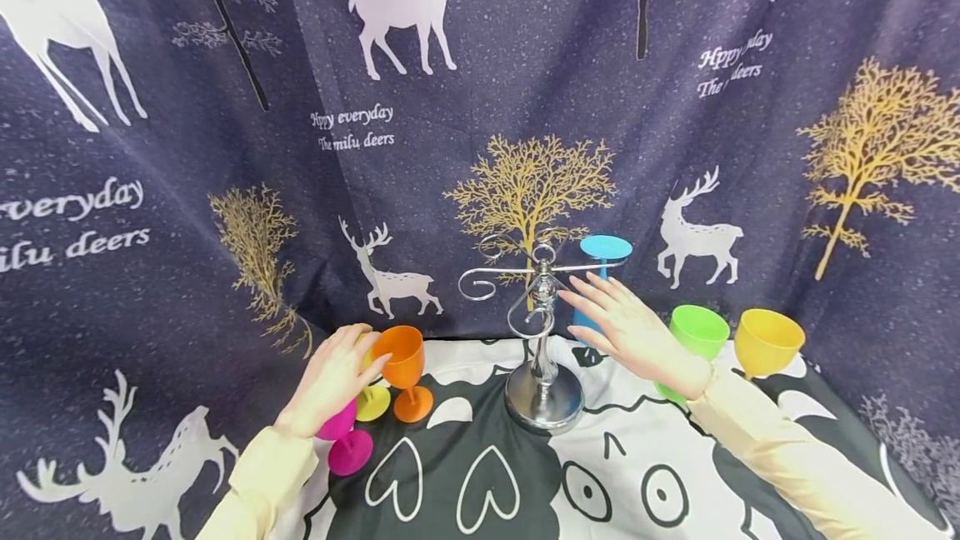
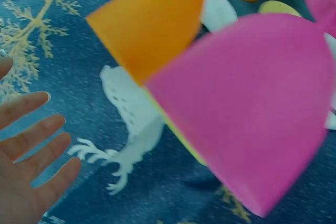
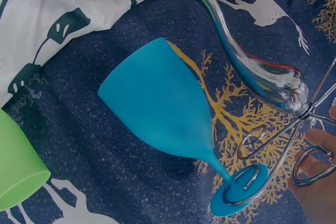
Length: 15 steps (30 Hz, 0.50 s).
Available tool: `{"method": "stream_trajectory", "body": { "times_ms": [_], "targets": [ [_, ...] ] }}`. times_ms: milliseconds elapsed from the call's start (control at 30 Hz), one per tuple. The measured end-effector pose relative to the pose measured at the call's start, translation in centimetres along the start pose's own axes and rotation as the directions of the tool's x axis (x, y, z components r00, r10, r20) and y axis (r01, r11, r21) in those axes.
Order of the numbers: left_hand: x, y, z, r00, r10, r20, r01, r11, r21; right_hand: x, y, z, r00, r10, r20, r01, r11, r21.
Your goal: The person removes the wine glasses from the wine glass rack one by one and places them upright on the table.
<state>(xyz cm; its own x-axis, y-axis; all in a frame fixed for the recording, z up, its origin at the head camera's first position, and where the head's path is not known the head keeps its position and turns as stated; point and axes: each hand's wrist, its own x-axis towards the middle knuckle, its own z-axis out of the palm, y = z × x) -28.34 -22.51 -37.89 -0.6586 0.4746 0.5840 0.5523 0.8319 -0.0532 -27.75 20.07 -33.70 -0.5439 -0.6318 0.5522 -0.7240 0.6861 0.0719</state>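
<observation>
A silver goblet rack with curled metal arms stands upright on a round base. From one of its arms a blue goblet hangs upside down, foot up. My right hand reaches beside the rack, fingers extended and in front of part of the blue goblet. In the right wrist view its fingers lie behind a curled arm end; contact is unclear. My left hand hovers over the left goblets with fingers spread, holding nothing. Near it stand an orange goblet, a yellow goblet, and a magenta goblet, partly hidden.
To the right, a green goblet and a yellow-orange goblet stand upright, partly behind my right forearm. A black-and-white patterned cloth covers the table. Behind it hangs a dark curtain printed with deer and trees.
</observation>
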Motion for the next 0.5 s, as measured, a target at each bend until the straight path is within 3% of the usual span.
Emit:
{"method": "stream_trajectory", "body": {
  "times_ms": [100,267,500],
  "targets": [
    [1.1,0.8,-0.1,0.999,0.024,-0.04,-0.024,1.0,-0.002,0.0,0.0,0.0,1.0,-0.002,-0.003,0.002,1.0,0.003],
    [2.8,2.1,-0.4,0.998,0.026,-0.051,-0.028,0.999,-0.039,0.0,0.0,0.1,1.0,-0.008,-0.011,0.008,1.0,0.005],
    [5.5,3.5,-0.6,0.994,0.075,-0.078,-0.078,0.996,-0.035,-0.1,0.0,0.0,1.0,-0.004,-0.011,0.004,1.0,0.002]
  ]
}}
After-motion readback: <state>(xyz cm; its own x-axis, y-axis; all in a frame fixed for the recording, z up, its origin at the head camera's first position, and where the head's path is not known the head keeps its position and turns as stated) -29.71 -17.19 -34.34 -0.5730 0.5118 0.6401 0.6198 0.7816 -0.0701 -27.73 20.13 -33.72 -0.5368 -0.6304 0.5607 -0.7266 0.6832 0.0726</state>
